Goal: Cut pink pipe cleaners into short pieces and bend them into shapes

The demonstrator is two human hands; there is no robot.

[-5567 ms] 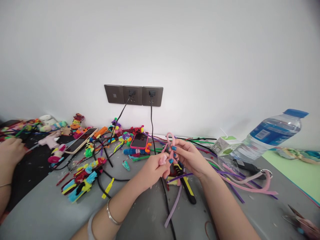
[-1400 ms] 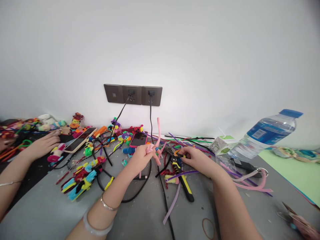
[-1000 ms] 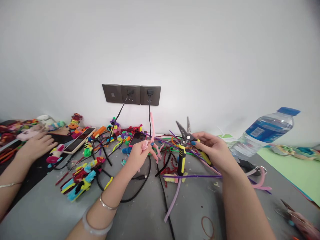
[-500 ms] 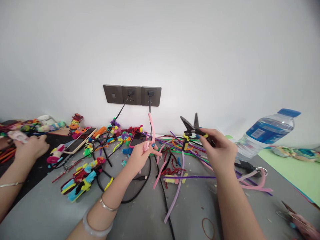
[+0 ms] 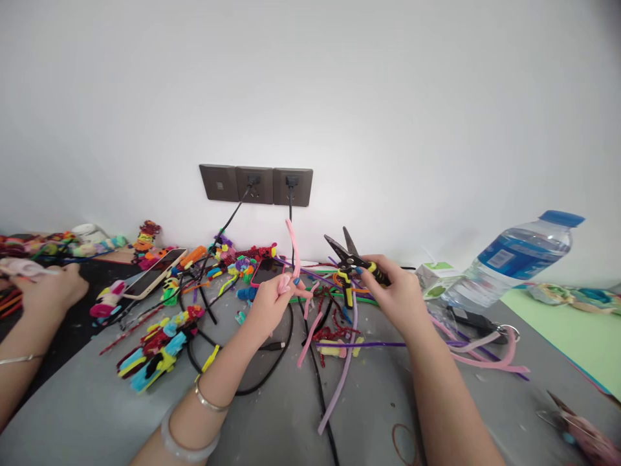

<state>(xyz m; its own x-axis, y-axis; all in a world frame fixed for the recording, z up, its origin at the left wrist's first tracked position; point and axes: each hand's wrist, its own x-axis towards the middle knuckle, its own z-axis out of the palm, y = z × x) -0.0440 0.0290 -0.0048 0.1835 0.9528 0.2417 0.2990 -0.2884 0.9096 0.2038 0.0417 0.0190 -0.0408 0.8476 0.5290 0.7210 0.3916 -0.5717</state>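
I see my left hand (image 5: 272,301) pinching the pink fuzzy stick (image 5: 294,249) so it stands up above my fingers, and my right hand (image 5: 395,298) squeezes the cutters (image 5: 347,264), whose blades gape just beside the stick.

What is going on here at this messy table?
A person is at a grey table strewn with coloured pipe cleaners and cables. The left hand pinches a pink pipe cleaner upright. The right hand holds black-and-yellow cutters, blades open, close beside it. At the far left another person's hand holds something pale pink.
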